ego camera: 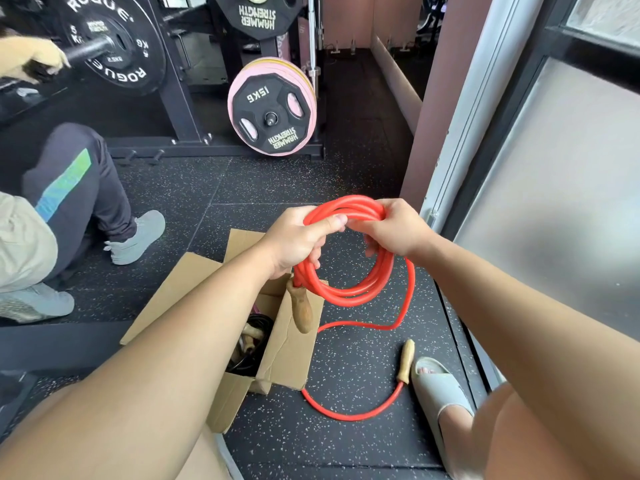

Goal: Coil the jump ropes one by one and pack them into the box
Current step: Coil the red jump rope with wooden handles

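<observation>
A red jump rope (349,292) is wound into several loops held up over the floor. My left hand (298,240) grips the coil at its upper left, and one wooden handle (301,308) hangs below that hand. My right hand (391,226) holds the coil's top right. The rope's loose tail runs down to the floor, curves past the box, and ends at a second wooden handle (406,362) lying by my foot. The open cardboard box (291,348) stands below my left arm, with a dark coiled rope (254,336) and wooden handles inside.
A second person sits at the left, their legs (79,188) and grey shoe (138,239) on the speckled rubber floor. A rack with weight plates (273,109) stands behind. A glass door frame (460,133) lines the right. My sandalled foot (436,386) rests near the rope's end.
</observation>
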A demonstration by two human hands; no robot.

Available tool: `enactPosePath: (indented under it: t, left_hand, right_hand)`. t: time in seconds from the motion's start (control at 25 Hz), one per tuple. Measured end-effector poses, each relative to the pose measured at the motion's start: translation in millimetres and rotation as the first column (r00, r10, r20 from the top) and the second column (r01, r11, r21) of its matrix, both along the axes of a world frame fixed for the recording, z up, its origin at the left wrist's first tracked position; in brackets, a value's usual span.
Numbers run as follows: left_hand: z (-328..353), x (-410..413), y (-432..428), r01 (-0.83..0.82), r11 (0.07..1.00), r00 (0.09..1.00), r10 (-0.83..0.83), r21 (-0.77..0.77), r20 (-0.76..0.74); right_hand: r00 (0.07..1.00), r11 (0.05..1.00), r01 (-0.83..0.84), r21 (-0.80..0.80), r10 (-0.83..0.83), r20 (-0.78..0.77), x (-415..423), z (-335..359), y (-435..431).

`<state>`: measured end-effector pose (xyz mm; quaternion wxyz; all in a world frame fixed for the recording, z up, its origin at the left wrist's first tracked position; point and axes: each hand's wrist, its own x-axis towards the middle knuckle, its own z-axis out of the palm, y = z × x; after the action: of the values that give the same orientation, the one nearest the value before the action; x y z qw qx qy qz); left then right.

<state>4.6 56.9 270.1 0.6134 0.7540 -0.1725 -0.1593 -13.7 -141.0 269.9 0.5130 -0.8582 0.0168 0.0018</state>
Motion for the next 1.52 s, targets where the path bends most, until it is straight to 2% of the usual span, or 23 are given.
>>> enactPosePath:
  t: [0.16,0.28,0.4,0.64,0.8,0.88,0.96,1.08,1.16,1.24,1.32,1.4,1.52]
  left_hand:
    - [-4,2,6,-0.001,0.989,0.988,-0.022,0.150,0.151]
    - [-6,1,10,-0.010,0.968,0.975,-0.046,0.250,0.216]
    - [-5,0,10,0.001,0.976,0.973,-0.052,0.219,0.227]
    - [-1,-9,10,-0.031,0.966,0.918,-0.074,0.257,0.389]
    - [-6,-8,13,-0.008,0.941,0.934,-0.114,0.337,0.339]
    - [-5,-5,10,0.038,0.963,0.976,-0.093,0.266,0.198]
    - [-1,-3,7,0.057,0.990,0.998,-0.062,0.127,0.033]
    - [9,0,10,0.033,0.996,0.984,-0.047,-0.084,-0.174]
    - [13,4,15,0.061,0.968,0.945,-0.135,-0.244,-0.299]
    - [14,7,18,0.102,0.927,0.900,-0.241,-0.362,-0.363]
    - [14,7,19,0.119,0.901,0.883,-0.288,-0.417,-0.371]
    - [15,6,20,0.106,0.879,0.886,-0.296,-0.465,-0.357]
    - [27,10,23,0.015,0.825,0.909,-0.247,-0.565,-0.336]
  right_hand:
    - [0.981,0.978,-0.194,0.075,0.193,0.024,-1,-3,-5]
    - [0.933,0.949,-0.303,-0.091,0.315,0.172,-8,-4,-7]
    - [0.918,0.944,-0.257,-0.209,0.306,0.253,-12,-3,-7]
    - [0.895,0.867,-0.311,-0.390,0.405,0.186,-11,3,-12]
    - [0.864,0.807,-0.380,-0.451,0.484,0.137,-8,-2,-10]
    - [0.879,0.837,-0.354,-0.417,0.450,0.158,-7,0,-10]
    - [0.905,0.901,-0.310,-0.305,0.378,0.196,-2,1,-11]
    - [0.933,0.973,-0.209,-0.095,0.228,0.277,9,-5,-22]
    - [0.956,0.981,-0.149,0.126,0.111,0.272,12,-11,-26]
    - [0.968,0.964,-0.100,0.246,0.037,0.248,13,-14,-26]
    - [0.976,0.964,-0.095,0.250,0.041,0.214,12,-21,-23]
    - [0.986,0.984,-0.080,0.159,0.054,0.161,12,-32,-21]
    - [0.997,0.995,-0.042,0.088,0.036,0.072,10,-58,-23]
